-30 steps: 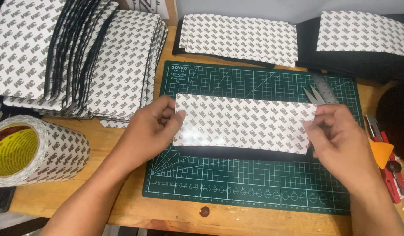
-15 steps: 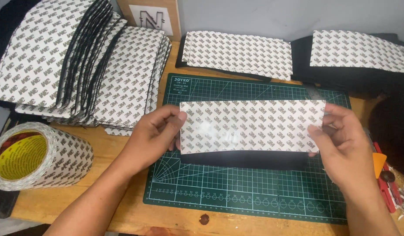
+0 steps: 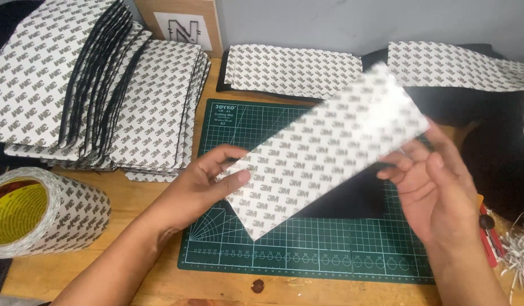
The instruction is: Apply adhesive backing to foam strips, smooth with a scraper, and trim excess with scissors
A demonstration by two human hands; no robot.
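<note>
- Left hand (image 3: 202, 184) pinched the tape-backed black sheet (image 3: 324, 150), now lifted and tilted off the cutting mat (image 3: 330, 255).
- Right hand (image 3: 438, 187), fingers open, touched its far edge.

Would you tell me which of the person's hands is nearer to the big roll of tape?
Left. The left hand grips the patterned sheet just right of the tape roll; the right hand is far across the cutting mat.
</note>
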